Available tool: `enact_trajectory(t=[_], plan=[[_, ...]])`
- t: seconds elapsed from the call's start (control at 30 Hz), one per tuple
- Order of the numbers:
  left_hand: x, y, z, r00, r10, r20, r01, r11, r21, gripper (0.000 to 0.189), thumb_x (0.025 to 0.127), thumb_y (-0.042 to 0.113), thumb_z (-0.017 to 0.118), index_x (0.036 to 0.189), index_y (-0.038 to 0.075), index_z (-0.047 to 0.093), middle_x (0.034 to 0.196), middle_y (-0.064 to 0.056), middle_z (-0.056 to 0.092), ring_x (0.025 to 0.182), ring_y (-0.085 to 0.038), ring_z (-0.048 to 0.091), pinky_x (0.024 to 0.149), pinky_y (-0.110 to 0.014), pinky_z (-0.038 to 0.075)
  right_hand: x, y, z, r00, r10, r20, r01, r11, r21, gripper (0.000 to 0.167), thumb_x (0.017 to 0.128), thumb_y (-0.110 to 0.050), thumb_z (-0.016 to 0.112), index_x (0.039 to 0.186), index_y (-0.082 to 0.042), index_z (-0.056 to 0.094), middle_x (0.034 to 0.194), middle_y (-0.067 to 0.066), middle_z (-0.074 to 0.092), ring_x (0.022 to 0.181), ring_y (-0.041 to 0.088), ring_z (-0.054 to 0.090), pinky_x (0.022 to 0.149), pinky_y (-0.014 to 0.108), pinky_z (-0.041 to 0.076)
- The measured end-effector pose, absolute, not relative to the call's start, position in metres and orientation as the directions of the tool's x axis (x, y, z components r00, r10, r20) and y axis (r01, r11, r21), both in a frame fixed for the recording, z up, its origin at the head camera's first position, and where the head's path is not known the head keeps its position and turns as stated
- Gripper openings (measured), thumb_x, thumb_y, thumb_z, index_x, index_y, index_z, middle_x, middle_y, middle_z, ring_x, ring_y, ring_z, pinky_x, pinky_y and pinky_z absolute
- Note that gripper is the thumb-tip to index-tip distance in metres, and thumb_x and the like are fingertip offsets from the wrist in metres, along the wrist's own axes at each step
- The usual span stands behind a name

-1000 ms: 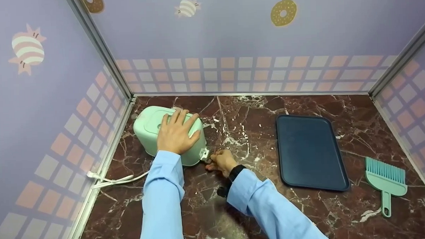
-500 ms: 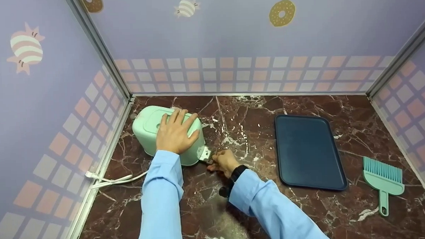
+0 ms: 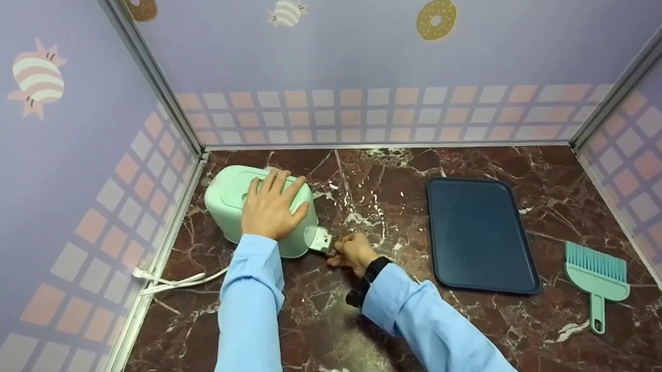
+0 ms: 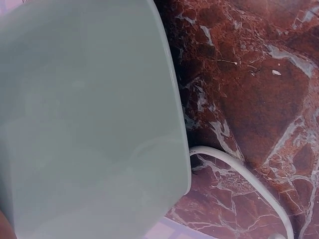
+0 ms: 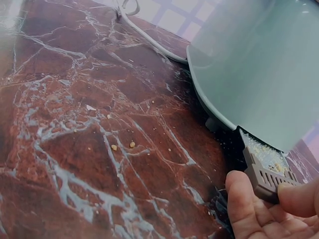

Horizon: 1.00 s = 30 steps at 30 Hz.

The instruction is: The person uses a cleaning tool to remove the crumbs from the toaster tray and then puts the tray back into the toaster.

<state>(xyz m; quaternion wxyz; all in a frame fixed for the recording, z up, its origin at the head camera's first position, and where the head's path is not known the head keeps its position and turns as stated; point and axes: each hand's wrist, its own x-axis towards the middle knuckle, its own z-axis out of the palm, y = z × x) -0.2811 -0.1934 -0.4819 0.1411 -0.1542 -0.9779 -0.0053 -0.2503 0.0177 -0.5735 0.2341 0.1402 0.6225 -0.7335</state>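
A mint-green toaster (image 3: pixel 227 209) stands on the dark red marbled surface at the left; its side fills much of the left wrist view. My left hand (image 3: pixel 271 207) rests on its top with the fingers spread. From the lower right end of the toaster a crumb tray (image 3: pixel 321 240) sticks partly out. My right hand (image 3: pixel 356 252) pinches the tray's brown slotted handle (image 5: pixel 271 184) between thumb and fingers. Pale crumbs (image 5: pixel 263 151) lie on the tray in the right wrist view. The tray's inner part is hidden inside the toaster.
A dark blue rectangular tray (image 3: pixel 481 236) lies to the right. Beyond it is a green brush (image 3: pixel 597 284). A white cord (image 3: pixel 185 281) runs from the toaster to the left wall (image 3: pixel 106 216). Small crumbs (image 5: pixel 132 144) dot the surface.
The crumb tray has slid farther out of the toaster, to the right, along with my right hand. My left hand has stayed on top of the toaster.
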Motion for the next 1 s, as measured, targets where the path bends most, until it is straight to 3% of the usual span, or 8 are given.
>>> enact_trajectory(t=[0.1, 0.33, 0.47, 0.67, 0.8, 1.0], plan=[[-0.281, -0.194, -0.482, -0.915, 0.299, 0.271, 0.303, 0.953, -0.029, 0.061, 0.101, 0.060, 0.041, 0.156, 0.032, 0.042, 0.158, -0.007, 0.043, 0.148, -0.033, 0.035, 0.121, -0.062, 0.022, -0.250, 0.020, -0.573, -0.847, -0.179, -0.501, 0.523, -0.107, -0.845, 0.004, 0.104, 0.005, 0.052, 0.101, 0.003, 0.049, 0.085, 0.018, 0.061, 0.064, 0.024, 0.072, 0.060, 0.032, 0.061], [-0.283, -0.194, -0.483, -0.904, 0.306, 0.298, 0.312, 0.950, -0.030, 0.061, 0.101, 0.058, 0.043, 0.154, 0.030, 0.045, 0.155, -0.008, 0.045, 0.147, -0.033, 0.036, 0.120, -0.062, 0.023, -0.248, 0.026, -0.571, -0.852, -0.180, -0.491, 0.512, -0.092, -0.854, 0.024, 0.104, 0.005, 0.052, 0.082, -0.003, 0.045, 0.080, 0.017, 0.061, 0.062, 0.024, 0.072, 0.057, 0.030, 0.060], [-0.282, -0.194, -0.483, -0.908, 0.305, 0.288, 0.310, 0.950, -0.028, 0.061, 0.101, 0.059, 0.042, 0.155, 0.031, 0.044, 0.156, -0.008, 0.045, 0.148, -0.033, 0.035, 0.120, -0.062, 0.022, -0.248, 0.030, -0.573, -0.850, -0.183, -0.494, 0.516, -0.103, -0.850, 0.020, 0.104, 0.006, 0.051, 0.084, 0.000, 0.049, 0.081, 0.017, 0.060, 0.060, 0.024, 0.071, 0.055, 0.028, 0.059], [-0.282, -0.193, -0.482, -0.911, 0.304, 0.279, 0.308, 0.951, -0.031, 0.061, 0.101, 0.060, 0.041, 0.155, 0.031, 0.043, 0.156, -0.007, 0.044, 0.148, -0.033, 0.035, 0.121, -0.062, 0.022, -0.246, 0.036, -0.572, -0.848, -0.173, -0.501, 0.524, -0.134, -0.841, 0.005, 0.103, 0.008, 0.051, 0.100, 0.004, 0.049, 0.084, 0.018, 0.059, 0.063, 0.026, 0.071, 0.057, 0.030, 0.059], [-0.282, -0.194, -0.481, -0.915, 0.301, 0.268, 0.305, 0.952, -0.029, 0.062, 0.102, 0.060, 0.040, 0.156, 0.032, 0.041, 0.158, -0.007, 0.042, 0.149, -0.032, 0.033, 0.121, -0.062, 0.021, -0.244, 0.040, -0.572, -0.852, -0.165, -0.497, 0.519, -0.131, -0.845, 0.006, 0.103, 0.007, 0.051, 0.106, 0.005, 0.047, 0.086, 0.016, 0.059, 0.062, 0.025, 0.071, 0.057, 0.030, 0.059], [-0.281, -0.194, -0.482, -0.910, 0.303, 0.282, 0.311, 0.950, -0.018, 0.061, 0.102, 0.060, 0.041, 0.155, 0.031, 0.043, 0.157, -0.007, 0.044, 0.148, -0.033, 0.035, 0.121, -0.061, 0.023, -0.240, 0.046, -0.573, -0.855, -0.176, -0.488, 0.510, -0.115, -0.853, 0.002, 0.104, 0.006, 0.050, 0.104, 0.008, 0.051, 0.083, 0.016, 0.057, 0.060, 0.023, 0.070, 0.058, 0.030, 0.060]])
